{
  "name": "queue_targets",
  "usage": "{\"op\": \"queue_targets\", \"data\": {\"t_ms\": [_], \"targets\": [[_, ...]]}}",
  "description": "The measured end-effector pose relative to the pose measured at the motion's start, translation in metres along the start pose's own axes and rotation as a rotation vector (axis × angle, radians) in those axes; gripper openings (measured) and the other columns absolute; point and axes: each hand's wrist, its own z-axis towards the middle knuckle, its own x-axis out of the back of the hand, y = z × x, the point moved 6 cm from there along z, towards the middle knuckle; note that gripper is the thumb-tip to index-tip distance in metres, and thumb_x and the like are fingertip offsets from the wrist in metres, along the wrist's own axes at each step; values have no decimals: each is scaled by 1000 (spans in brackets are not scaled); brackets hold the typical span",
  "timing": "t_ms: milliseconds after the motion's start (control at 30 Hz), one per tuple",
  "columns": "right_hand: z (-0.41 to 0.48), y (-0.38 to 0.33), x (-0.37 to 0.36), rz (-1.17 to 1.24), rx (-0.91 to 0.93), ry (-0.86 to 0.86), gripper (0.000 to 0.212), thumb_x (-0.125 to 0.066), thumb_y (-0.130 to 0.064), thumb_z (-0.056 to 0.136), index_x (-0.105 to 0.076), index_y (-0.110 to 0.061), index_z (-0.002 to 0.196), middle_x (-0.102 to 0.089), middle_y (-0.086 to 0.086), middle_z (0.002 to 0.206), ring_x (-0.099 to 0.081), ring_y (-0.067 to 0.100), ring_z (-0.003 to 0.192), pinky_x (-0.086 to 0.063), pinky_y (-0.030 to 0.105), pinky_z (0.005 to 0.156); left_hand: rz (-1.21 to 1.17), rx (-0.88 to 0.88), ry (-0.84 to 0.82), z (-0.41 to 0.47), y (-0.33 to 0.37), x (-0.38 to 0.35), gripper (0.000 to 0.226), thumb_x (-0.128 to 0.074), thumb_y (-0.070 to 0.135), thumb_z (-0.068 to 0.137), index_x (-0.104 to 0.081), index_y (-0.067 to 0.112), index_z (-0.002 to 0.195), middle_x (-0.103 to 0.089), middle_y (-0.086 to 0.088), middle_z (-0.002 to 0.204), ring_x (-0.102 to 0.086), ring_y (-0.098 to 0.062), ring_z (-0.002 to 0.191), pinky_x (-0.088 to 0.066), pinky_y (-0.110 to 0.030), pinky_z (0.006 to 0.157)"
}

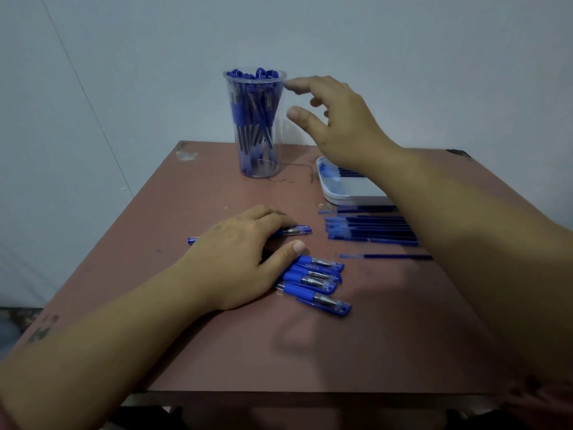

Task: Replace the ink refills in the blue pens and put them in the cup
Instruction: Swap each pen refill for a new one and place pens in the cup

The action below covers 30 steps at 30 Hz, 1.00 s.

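Two bare hands work over a reddish counter (pixel 217 352) strewn with blue pens. The right hand (pixel 338 122) hangs in the air just beside the rim of the clear cup (pixel 277 144), fingers spread and loose, holding nothing. The cup, crowded with capped pens, stands toward the far edge. The left hand (pixel 245 256) lies low on the counter, fingers bent down over a single pen (pixel 296 231) whose long axis runs left to right beneath them, one end poking out on each side. Whether it grips or merely rests cannot be told. Its thumb touches a small heap of pens (pixel 319 282) nearer the person. Loose refills (pixel 372 228) lie in a row to the right, parallel to the pen, beside a white tray (pixel 344 193) and partly under the right forearm. The left hand is plainly the nearer to the next pen; the refills look to be the right hand's job, a reach toward the person from the cup.
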Motion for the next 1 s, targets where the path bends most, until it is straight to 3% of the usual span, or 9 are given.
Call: {"op": "queue_targets", "data": {"t_ms": [167, 267, 367, 600, 767, 867, 1000], "targets": [[-47, -6, 4, 42, -63, -122, 25, -58, -33, 95, -64, -26, 118, -60, -14, 108, -56, 0, 95, -41, 10, 81, -39, 3, 18, 0, -3, 1, 70, -23, 72, 85, -54, 33, 133, -53, 20, 130, -52, 1, 113, -43, -23, 96], [-83, -7, 5, -14, -81, -302, 20, -62, -35, 92, -67, -32, 111, -60, -25, 99, -55, -5, 94, -39, 7, 80, -49, 2, 33, -1, -2, 1, 68, -24, 70, 84, -56, 32, 131, -55, 20, 127, -52, 0, 112, -43, -23, 95], [-105, -1, 2, -88, -92, -415, 21, -64, -36, 90, -67, -34, 111, -59, -24, 100, -51, -3, 96, -40, 13, 85, -51, 2, 40, -1, -1, 2, 67, -25, 70, 84, -56, 32, 130, -55, 20, 126, -50, 3, 110, -41, -19, 93], [-105, -9, -23, -181, -39, -424, 37, -57, -56, 85, -69, -36, 113, -58, -15, 105, -36, 6, 98, -36, 28, 91, -60, 6, 48, 0, -2, 2, 64, -29, 68, 86, -57, 31, 130, -57, 18, 124, -52, 1, 109, -45, -26, 95], [-102, -18, -24, -215, -41, -395, 23, -61, -45, 89, -70, -32, 106, -57, -12, 105, -38, 8, 101, -33, 32, 94, -64, -15, 58, 0, -2, 1, 56, -33, 65, 88, -59, 31, 123, -58, 18, 111, -53, 0, 98, -46, -24, 86], [-108, -17, -7, -128, -105, -366, 15, -62, -39, 90, -67, -31, 102, -61, -17, 95, -49, 2, 92, -40, 23, 85, -79, -43, 118, 1, -2, 5, 31, -41, 56, 91, -58, 35, 107, -54, 18, 91, -52, 0, 85, -39, -18, 71], [-117, -10, 16, 114, -252, -275, 12, -69, -23, 87, -64, -34, 91, -63, -15, 75, -57, -3, 69, -43, 9, 64, -79, -106, 280, 3, -1, 17, 33, -50, 41, 93, -64, 29, 121, -64, 17, 98, -57, -1, 89, -47, -22, 79]]}}
